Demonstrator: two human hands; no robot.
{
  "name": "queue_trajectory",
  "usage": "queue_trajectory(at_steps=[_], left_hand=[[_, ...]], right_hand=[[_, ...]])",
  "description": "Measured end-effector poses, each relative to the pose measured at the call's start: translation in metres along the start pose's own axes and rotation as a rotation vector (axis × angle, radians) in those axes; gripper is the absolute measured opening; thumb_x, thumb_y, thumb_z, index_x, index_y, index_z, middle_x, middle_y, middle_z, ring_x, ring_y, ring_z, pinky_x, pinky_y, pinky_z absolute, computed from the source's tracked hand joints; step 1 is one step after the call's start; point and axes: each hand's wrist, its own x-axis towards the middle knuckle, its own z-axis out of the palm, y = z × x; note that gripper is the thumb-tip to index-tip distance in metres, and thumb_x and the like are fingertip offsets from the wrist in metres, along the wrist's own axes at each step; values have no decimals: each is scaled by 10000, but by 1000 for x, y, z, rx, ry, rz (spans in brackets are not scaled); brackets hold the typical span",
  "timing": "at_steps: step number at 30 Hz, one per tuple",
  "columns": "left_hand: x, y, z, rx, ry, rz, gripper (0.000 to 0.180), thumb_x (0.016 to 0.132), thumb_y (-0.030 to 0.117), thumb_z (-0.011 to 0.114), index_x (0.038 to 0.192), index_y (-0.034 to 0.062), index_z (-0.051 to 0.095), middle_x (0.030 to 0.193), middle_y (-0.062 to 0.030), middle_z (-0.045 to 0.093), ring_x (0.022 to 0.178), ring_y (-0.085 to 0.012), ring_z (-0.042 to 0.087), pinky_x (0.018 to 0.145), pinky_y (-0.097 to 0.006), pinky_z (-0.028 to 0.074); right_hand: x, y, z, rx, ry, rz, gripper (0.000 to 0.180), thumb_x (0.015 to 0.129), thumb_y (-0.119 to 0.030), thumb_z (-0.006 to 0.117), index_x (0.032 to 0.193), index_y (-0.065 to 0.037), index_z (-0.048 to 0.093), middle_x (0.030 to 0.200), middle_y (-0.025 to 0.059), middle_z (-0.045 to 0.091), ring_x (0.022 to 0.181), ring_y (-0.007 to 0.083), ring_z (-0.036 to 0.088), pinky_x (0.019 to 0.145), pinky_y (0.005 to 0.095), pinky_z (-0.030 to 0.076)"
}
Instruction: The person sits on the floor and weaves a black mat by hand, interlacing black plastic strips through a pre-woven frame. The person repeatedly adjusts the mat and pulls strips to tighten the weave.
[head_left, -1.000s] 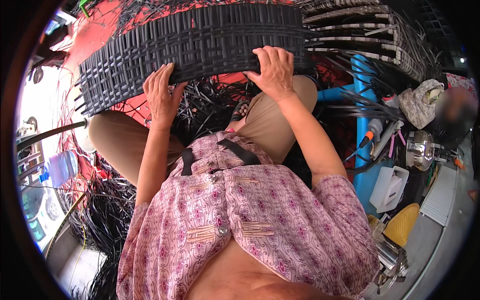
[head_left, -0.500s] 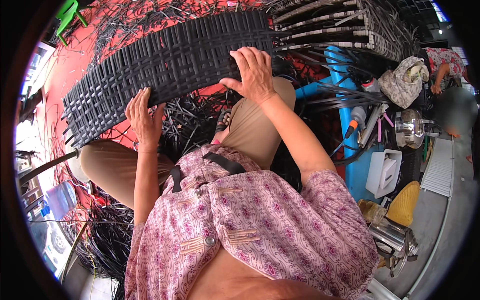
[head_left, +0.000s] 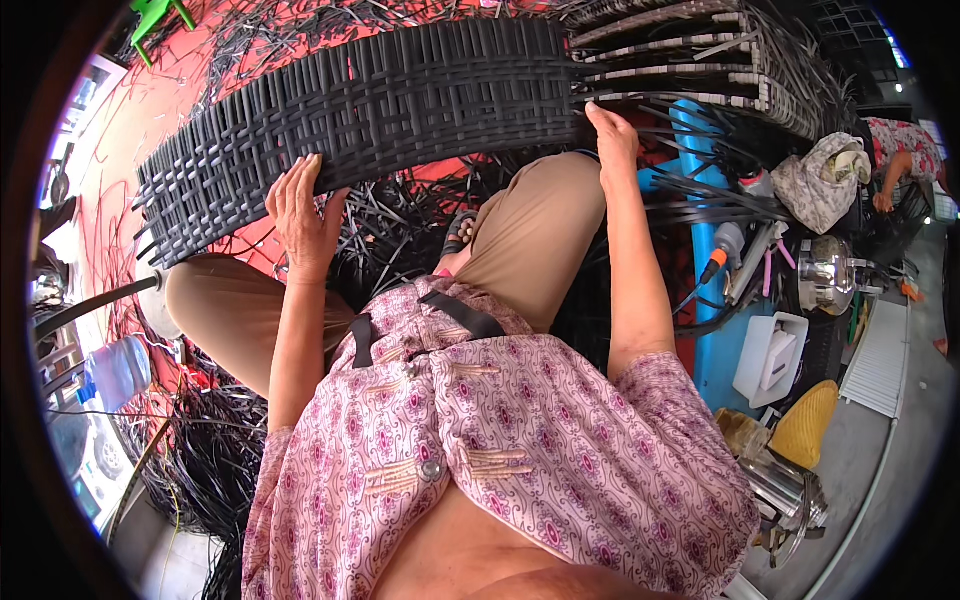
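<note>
A long, curved panel woven from black flat strips (head_left: pixel 350 110) lies across in front of me, over my knees. On its near edge, left of the middle, rests my left hand (head_left: pixel 300 215); its fingers lie stretched over the weave, with the thumb held apart. My right hand (head_left: pixel 614 145) is at the panel's right end, beside loose strips that stick out there. Its fingers are pressed together, and whatever they hold is hidden. More black strips (head_left: pixel 385 230) lie in a tangle under the panel, between my legs.
A striped woven frame (head_left: pixel 680 60) stands beyond the panel's right end. To my right, a blue support (head_left: pixel 706 250) has a tool with an orange collar (head_left: pixel 720 258) and a white tray (head_left: pixel 770 358) nearby. A person (head_left: pixel 900 150) sits at far right; a green chair (head_left: pixel 160 20) stands far left.
My right hand has moved right from the panel's near edge to its right end, turning sideways with its fingers drawn together. My left hand remains on the near edge.
</note>
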Motion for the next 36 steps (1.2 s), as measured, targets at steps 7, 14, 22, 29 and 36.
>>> queue_trajectory(at_steps=[7, 14, 22, 29, 36], left_hand=[[-2, 2, -1, -16, 8, 12, 615, 866, 200, 814, 1420, 69, 581, 1380, -100, 643, 1331, -279, 569, 1143, -453, 355], [-4, 2, -1, -24, 8, 23, 610, 870, 217, 809, 1417, 68, 584, 1380, -98, 645, 1335, -281, 566, 1142, -452, 356], [-5, 0, 2, -15, 17, 16, 608, 864, 247, 807, 1408, 79, 592, 1385, -79, 647, 1333, -273, 566, 1139, -455, 359], [-1, 1, 0, -12, 17, 32, 621, 858, 231, 810, 1415, 75, 585, 1391, -83, 642, 1330, -275, 568, 1151, -464, 358], [-6, -1, 0, -23, 23, 37, 613, 865, 250, 809, 1409, 74, 586, 1383, -81, 648, 1327, -273, 570, 1140, -468, 364]], right_hand=[[-9, 1, -2, 53, 50, -386, 136, 856, -108, 844, 945, -41, 765, 1038, 18, 724, 954, 143, 665, 868, 299, 517], [-7, -30, -7, -556, 77, -958, 143, 877, -197, 781, 965, -98, 728, 1064, 33, 736, 1038, 286, 654, 921, 410, 530], [15, -18, -6, -485, -65, -645, 195, 981, -257, 707, 1062, -80, 703, 963, 105, 763, 835, 300, 712, 772, 385, 567], [27, -4, -2, -428, 50, -481, 278, 950, -319, 736, 1037, -55, 740, 882, 127, 762, 813, 293, 734, 761, 394, 559], [-10, -30, 10, -823, 138, -339, 385, 931, -403, 735, 1194, -122, 723, 959, 161, 769, 890, 378, 734, 782, 470, 553]])
